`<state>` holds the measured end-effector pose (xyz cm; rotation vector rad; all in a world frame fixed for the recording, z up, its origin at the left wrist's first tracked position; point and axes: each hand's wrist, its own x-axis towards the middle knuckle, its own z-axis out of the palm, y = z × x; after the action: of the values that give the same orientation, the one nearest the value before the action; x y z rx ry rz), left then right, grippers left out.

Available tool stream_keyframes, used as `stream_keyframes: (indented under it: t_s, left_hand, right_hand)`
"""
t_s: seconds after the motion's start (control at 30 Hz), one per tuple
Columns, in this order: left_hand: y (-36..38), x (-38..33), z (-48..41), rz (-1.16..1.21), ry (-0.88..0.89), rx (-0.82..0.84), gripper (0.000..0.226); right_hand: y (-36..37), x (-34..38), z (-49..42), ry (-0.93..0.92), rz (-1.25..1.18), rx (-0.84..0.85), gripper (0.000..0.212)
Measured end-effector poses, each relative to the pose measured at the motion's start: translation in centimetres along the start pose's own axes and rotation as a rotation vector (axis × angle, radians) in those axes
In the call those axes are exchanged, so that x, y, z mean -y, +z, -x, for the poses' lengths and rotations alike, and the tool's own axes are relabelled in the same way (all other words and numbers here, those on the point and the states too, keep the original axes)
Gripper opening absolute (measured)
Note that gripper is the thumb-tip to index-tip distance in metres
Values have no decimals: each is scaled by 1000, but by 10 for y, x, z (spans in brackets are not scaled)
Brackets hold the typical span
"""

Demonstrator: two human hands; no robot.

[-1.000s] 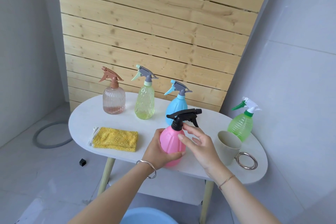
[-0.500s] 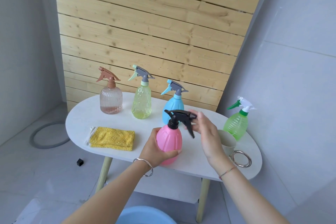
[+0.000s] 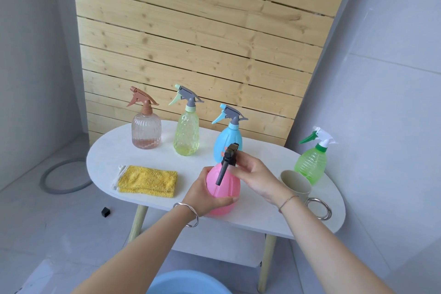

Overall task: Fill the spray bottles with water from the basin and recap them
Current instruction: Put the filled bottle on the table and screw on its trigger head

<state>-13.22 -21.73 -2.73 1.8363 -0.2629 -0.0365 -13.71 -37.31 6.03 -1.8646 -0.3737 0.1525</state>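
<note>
The pink spray bottle (image 3: pixel 226 190) stands upright near the front edge of the white oval surface (image 3: pixel 107 157). The left hand (image 3: pixel 205 197) wraps around its round body from the left and grips it. The right hand (image 3: pixel 254 174) comes in from the right and pinches the black spray top (image 3: pixel 229 154) at the bottle's neck. The long trigger hangs down over the pink body. The fingers hide the neck, so I cannot tell if the top is screwed on tight.

Just behind stands the blue spray bottle (image 3: pixel 225 141) with a grey top, and the black top covers a bit of it. Further left in the back row are the yellow-green spray bottle (image 3: pixel 186 137) and the clear pink spray bottle (image 3: pixel 146 131) with a brown top. The clear pink one has a little pinkish liquid at the bottom. Far right, well apart, is the green spray bottle (image 3: pixel 310 166) with a white and green top.

A beige cup (image 3: pixel 297 185) with a shiny ring handle stands upright beside the right wrist, which hides part of it. A folded yellow cloth (image 3: pixel 148 180) lies flat to the left of the pink bottle.

Down on the floor, under the arms, the rim of a blue basin (image 3: pixel 188 274) peeks in. A grey ring (image 3: pixel 47 186) lies on the floor at the left.
</note>
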Motion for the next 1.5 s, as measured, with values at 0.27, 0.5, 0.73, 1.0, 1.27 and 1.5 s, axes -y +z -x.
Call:
stream_keyframes:
  t_s: [0.27,0.5,0.73,1.0,1.27,1.5]
  left_hand:
    - [-8,1,-12,-50,28,105,80]
    - [-27,-9,-14,-229,107,185,94]
    - [-31,-11,-17,-20,7,240,78]
    - [-25,-4,-13,12,44,156,69]
    - [-20,-10,-16,-27,25,166,68]
    - [-24,-29,-37,-81,-31,88,99]
  right_hand:
    - [16,-12,-6,-120,63,-345,23]
    - [1,-8,-9,-41,76,-129,28]
    - [-11,-11,-11,-37,26,1,27]
    - [0,-15,-10,-89,48,-150,18]
    - [4,-17,-7,-90,161,-383,16]
    - [-43,5,-17,-102,59,-521,9]
